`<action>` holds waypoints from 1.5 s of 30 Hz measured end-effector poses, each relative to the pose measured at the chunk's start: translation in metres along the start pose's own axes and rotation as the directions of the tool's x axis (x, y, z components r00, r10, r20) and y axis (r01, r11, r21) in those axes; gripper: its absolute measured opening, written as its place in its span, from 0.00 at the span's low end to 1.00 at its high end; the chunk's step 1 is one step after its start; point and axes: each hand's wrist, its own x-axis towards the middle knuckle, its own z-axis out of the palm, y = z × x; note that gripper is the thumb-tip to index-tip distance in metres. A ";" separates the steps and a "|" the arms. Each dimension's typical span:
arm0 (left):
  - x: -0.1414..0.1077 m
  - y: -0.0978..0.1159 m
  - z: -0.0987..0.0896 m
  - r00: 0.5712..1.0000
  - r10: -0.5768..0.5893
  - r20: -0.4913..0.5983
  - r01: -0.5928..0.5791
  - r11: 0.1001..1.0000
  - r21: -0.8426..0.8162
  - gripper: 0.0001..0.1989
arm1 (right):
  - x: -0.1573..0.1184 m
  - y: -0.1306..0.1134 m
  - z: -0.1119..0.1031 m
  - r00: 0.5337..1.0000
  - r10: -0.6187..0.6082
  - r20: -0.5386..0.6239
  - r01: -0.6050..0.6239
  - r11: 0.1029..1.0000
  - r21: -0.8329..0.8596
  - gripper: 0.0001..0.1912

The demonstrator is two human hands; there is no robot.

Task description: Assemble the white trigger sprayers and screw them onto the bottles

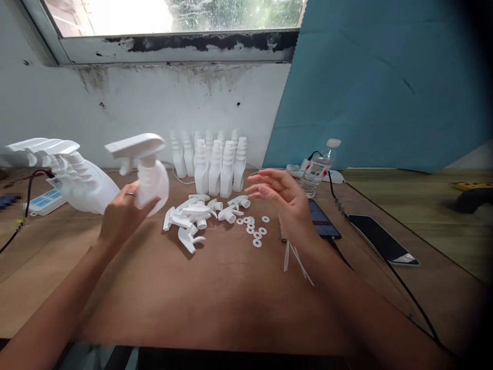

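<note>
A white spray bottle point(151, 185) with its trigger head fitted is gripped around its body by my left hand point(125, 205), held above the table's left side. My right hand point(283, 198) hovers with fingers apart and nothing in it, over the right of the table. Between the hands lies a pile of loose white trigger heads point(190, 213). Several flat white washers point(258, 235) are scattered right of the pile. Thin white tubes point(298, 262) lie below my right hand, partly hidden by it. Behind the pile stand several white bottles without heads point(221, 167).
Spray bottles with heads point(82, 177) stand in a row at the left, near a power strip point(48, 200). On the right are a clear water bottle point(318, 172), a phone point(322, 220), another dark flat device point(379, 239) and black cables. A wall and window rise behind.
</note>
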 end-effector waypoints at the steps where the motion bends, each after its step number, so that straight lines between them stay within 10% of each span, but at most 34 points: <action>1: 0.003 -0.015 0.007 0.998 -0.058 0.016 0.057 0.998 0.018 0.26 | -0.003 0.011 -0.007 0.999 0.022 -0.048 -0.023 1.000 -0.018 0.12; 8: 0.006 -0.079 0.047 0.961 -0.276 -0.012 0.276 0.959 0.065 0.30 | -0.026 0.060 -0.046 0.950 0.111 -0.293 -0.122 0.992 -0.019 0.06; 16: -0.002 -0.071 0.054 0.934 -0.354 0.056 0.350 0.934 0.068 0.42 | -0.031 0.076 -0.053 0.947 0.175 -0.269 -0.196 0.979 -0.055 0.06; 25: -0.013 -0.079 0.054 0.787 -0.608 0.103 0.608 0.793 0.034 0.47 | -0.040 0.088 -0.050 0.953 0.236 -0.187 -0.256 0.963 -0.086 0.08; 45: -0.013 -0.112 0.062 0.793 -0.610 0.013 0.607 0.791 0.081 0.41 | -0.041 0.088 -0.048 0.945 0.280 -0.167 -0.298 0.950 -0.097 0.08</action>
